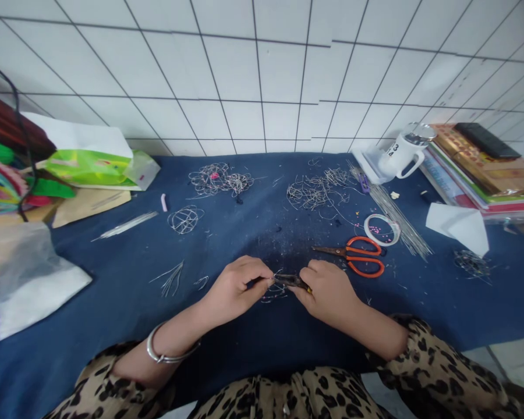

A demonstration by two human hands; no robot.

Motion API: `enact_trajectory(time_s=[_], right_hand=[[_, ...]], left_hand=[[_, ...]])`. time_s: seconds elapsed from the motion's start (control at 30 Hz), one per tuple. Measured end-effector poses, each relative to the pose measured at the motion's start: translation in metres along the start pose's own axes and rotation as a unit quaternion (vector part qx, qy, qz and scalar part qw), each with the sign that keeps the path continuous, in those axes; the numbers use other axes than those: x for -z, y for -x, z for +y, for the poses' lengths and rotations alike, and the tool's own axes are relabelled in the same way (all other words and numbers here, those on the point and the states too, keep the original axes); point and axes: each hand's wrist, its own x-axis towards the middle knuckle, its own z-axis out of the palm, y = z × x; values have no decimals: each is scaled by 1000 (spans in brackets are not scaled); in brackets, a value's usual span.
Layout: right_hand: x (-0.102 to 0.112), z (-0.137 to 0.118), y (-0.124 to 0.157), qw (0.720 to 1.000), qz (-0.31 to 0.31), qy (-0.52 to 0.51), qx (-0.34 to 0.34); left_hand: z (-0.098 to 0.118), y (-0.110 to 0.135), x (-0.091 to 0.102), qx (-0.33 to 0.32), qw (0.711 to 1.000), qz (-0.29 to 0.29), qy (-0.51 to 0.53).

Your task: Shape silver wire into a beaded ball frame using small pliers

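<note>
My right hand (329, 291) is closed around a pair of small dark pliers (286, 280), whose jaws point left toward my other hand. My left hand (240, 288) pinches a thin wire right at the jaw tips. Just below the pliers, a bit of beaded wire (274, 294) shows between the two hands; how it joins the pinched wire I cannot make out. Orange-handled scissors (362, 255) lie to the right, beyond my right hand. Left of my left hand are a small wire loop (201, 283) and a fan of short wires (173, 278).
Tangled wire heaps (317, 189) and another tangle (218, 179) lie at the back. A white ring dish (382, 230) with pink beads sits beside long straight wires (402, 224). A mug (404, 152) and stacked books (480, 169) stand right; plastic bags (30, 279) lie left.
</note>
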Motion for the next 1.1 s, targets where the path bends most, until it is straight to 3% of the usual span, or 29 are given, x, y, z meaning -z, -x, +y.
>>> enact_trajectory(time_s=[0.53,1.1], right_hand=[[-7,0,0,996,57,70,16],[4,-1,-1,998,-52,-19,-6]], left_hand=[[2,0,0,11,999,-27,16],[-2,-1,-3,-31,998,38,-35]])
